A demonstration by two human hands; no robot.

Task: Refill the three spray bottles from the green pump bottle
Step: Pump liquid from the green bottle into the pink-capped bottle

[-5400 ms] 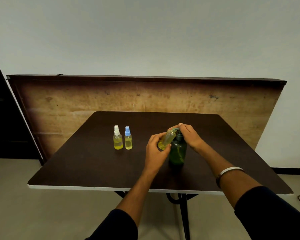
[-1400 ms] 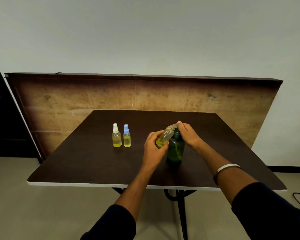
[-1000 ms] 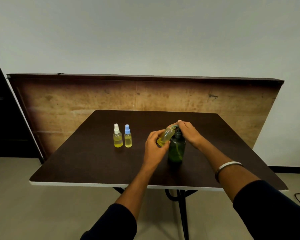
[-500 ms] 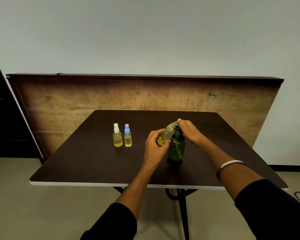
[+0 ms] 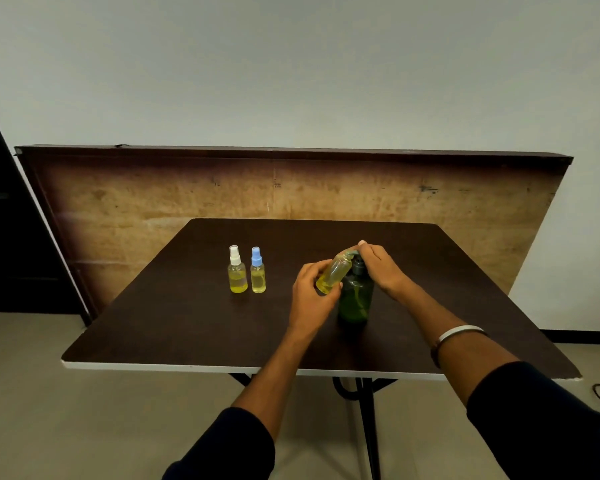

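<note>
Bottles came first on the left of a dark brown table (image 5: pixel 174 327): a small spray bottle with a white cap (image 5: pixel 237 270) and, just beside it to the right, a spray bottle with a blue cap (image 5: pixel 258 270), both upright and holding yellow liquid. Further right, the person's left hand (image 5: pixel 310 297) had its fingers curled round the lower end of a third small bottle (image 5: pixel 335 271) (clear, uncapped, with yellow liquid pooled at its bottom), tilted so that its open neck met the spout of the green pump bottle (image 5: pixel 355 299). That larger bottle stood upright on the table near the middle. On top of its pump head lay the right hand (image 5: pixel 381 268), fingers bent over it, with a pale bangle (image 5: pixel 459 332) on the wrist. Behind the table leaned a worn wooden board (image 5: pixel 153 209) against a pale wall.
</note>
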